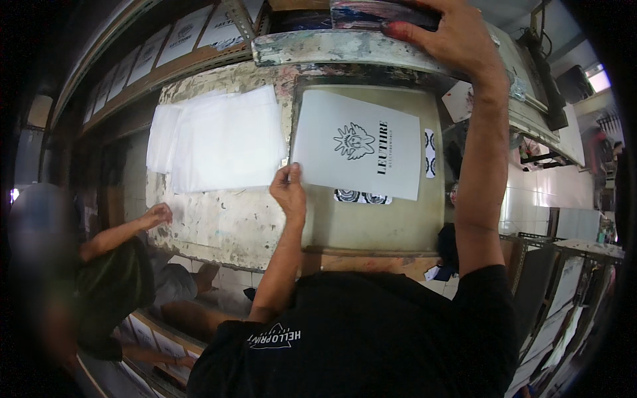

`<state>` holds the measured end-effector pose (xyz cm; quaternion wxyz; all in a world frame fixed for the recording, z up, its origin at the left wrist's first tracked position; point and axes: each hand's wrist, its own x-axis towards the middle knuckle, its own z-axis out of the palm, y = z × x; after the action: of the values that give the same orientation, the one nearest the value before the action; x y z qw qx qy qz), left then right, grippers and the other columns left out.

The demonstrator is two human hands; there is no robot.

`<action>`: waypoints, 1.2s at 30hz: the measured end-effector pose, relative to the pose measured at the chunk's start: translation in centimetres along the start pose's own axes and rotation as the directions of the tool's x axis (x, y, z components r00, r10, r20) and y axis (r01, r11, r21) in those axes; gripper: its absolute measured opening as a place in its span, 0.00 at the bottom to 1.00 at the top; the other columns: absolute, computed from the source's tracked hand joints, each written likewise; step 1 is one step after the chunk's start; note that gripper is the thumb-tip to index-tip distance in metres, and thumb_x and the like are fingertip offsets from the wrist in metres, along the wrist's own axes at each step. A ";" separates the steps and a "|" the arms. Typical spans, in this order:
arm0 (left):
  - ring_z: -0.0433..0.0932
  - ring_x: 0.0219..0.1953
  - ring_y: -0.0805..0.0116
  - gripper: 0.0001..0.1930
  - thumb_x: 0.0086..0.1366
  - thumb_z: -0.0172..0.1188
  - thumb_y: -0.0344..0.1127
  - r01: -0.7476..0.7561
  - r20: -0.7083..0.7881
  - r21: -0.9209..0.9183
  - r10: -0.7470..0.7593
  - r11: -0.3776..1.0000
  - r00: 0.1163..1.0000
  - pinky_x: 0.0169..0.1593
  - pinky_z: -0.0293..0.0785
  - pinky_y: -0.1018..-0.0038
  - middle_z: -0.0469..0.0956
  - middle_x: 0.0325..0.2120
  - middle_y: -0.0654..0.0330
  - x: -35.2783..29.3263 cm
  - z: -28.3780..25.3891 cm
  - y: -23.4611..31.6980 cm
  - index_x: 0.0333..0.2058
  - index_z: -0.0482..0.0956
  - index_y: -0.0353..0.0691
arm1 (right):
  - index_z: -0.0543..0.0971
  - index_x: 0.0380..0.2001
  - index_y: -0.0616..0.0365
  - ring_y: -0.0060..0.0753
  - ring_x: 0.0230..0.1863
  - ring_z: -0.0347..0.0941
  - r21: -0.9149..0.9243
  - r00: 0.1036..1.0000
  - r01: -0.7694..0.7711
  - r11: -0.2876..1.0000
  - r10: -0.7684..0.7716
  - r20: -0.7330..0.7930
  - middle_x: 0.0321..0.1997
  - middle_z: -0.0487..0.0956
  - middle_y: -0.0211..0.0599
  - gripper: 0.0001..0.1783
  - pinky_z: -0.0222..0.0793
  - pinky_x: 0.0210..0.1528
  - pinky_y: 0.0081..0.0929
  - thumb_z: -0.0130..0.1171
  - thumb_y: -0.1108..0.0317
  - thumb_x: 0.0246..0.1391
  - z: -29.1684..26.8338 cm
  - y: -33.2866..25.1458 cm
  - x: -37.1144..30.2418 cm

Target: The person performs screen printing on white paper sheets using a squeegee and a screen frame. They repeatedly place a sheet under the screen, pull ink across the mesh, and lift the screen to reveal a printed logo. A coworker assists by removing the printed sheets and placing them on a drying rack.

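My left hand (288, 192) pinches the lower left corner of a thin white sheet (318, 132) printed with a black winged emblem and lettering. The sheet lies a little askew on a greenish-beige printing board (371, 229). Black-and-white round-patterned stickers (361, 196) show from under its near edge, and more of them at its right. My right hand (458, 40) reaches far forward and grips the edge of a raised, ink-smeared frame (365, 14), with reddish stain on a fingertip. To the left of the board lies a loose stack of blank white translucent sheets (225, 142).
A paint-spattered beam (358, 48) crosses behind the board. Metal racks at the far left hold more printed sheets (182, 36). Another person's hand (156, 217) hovers by the left edge of the worn table (219, 229). Racks with panels (564, 285) stand at the right.
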<state>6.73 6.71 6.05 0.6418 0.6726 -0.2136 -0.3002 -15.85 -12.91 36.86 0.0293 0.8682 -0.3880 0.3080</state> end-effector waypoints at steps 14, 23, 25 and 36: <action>0.77 0.37 0.59 0.14 0.65 0.64 0.38 0.059 -0.605 0.677 0.508 0.734 0.613 0.43 0.72 0.65 0.81 0.36 0.50 8.2 -27.8 -2.9 0.40 0.82 0.29 | 0.80 0.55 0.48 0.34 0.53 0.77 0.141 0.987 -0.067 0.988 0.046 0.151 0.53 0.82 0.41 0.27 0.66 0.58 0.28 0.69 0.54 0.52 1.3 3.2 -0.9; 0.74 0.47 0.56 0.19 0.55 0.72 0.41 -0.518 0.120 0.758 0.696 0.396 0.708 0.52 0.66 0.59 0.79 0.40 0.57 8.6 -13.6 -2.0 0.44 0.84 0.40 | 0.81 0.55 0.51 0.35 0.50 0.77 0.058 0.979 -0.094 0.994 0.081 0.188 0.49 0.83 0.43 0.28 0.66 0.57 0.29 0.69 0.53 0.51 0.7 2.1 -0.7; 0.74 0.46 0.56 0.15 0.55 0.72 0.40 -0.501 0.264 0.787 0.537 0.361 0.801 0.51 0.66 0.58 0.78 0.39 0.58 7.3 -9.6 -2.1 0.40 0.86 0.42 | 0.81 0.55 0.51 0.34 0.50 0.77 0.117 0.984 -0.077 0.990 0.057 0.169 0.50 0.83 0.42 0.28 0.66 0.57 0.28 0.69 0.54 0.51 0.8 2.0 -0.6; 0.73 0.43 0.60 0.10 0.51 0.74 0.38 -0.406 0.086 0.659 0.473 0.633 0.877 0.46 0.71 0.65 0.77 0.37 0.59 8.5 -9.9 -5.1 0.31 0.87 0.42 | 0.81 0.54 0.50 0.33 0.50 0.78 0.103 0.984 -0.128 0.986 0.113 0.139 0.49 0.84 0.41 0.27 0.67 0.56 0.28 0.71 0.56 0.50 0.9 1.4 -1.1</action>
<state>19.19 8.68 -0.12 0.4253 0.7953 -0.4319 -0.0072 -16.95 -13.46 35.30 -0.0637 0.8618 -0.4233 0.2720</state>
